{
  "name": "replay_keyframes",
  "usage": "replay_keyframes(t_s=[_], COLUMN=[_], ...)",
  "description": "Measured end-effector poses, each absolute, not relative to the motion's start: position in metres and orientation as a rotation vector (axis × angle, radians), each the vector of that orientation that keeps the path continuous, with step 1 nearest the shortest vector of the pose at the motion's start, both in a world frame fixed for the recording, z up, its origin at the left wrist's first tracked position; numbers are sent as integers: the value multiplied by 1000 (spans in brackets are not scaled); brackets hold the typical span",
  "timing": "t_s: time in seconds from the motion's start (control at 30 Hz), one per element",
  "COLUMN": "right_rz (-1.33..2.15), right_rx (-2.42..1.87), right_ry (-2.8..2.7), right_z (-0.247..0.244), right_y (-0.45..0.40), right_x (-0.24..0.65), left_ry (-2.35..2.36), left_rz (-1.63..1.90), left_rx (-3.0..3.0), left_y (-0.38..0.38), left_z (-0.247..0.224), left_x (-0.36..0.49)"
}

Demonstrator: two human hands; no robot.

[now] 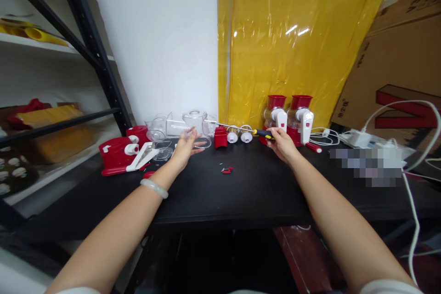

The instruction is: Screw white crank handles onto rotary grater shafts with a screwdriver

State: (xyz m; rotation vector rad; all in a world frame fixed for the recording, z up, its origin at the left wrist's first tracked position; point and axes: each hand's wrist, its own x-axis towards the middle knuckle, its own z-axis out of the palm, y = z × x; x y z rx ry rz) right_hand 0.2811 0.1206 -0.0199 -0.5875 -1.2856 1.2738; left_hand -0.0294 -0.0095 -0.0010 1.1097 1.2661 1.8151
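My right hand (283, 144) is wrapped round the black-and-yellow handle of a screwdriver (263, 133). Its long thin shaft points left, and the tip is near a clear plastic housing (193, 119) with a funnel-like top. My left hand (188, 147) grips that housing from below, fingers partly spread around it; the exact contact is hard to make out. Below and between the hands, small red pieces (227, 171) lie on the black table (220, 197). To the left, a red base (117, 154) with a white crank arm (142, 156) lies beside more clear parts (161, 151).
Two assembled red-and-white hand-crank machines (276, 117) stand at the back right. A red part (220, 138) and two white-capped drums (232, 135) sit at the back. White cables (415, 220) and a power strip (358, 138) are on the right. A black metal rack (82, 23) rises left.
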Motion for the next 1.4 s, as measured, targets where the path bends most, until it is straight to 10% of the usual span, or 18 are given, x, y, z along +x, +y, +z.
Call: replay_keyframes(t_s=[1.4], right_rz=[789], right_rx=[-1044], right_ry=[-2040], right_z=[-32], right_y=[122], right_x=[284], left_ry=[1316], left_rz=[1785], left_rx=[717], left_y=[-10], left_z=[6], left_x=[-40])
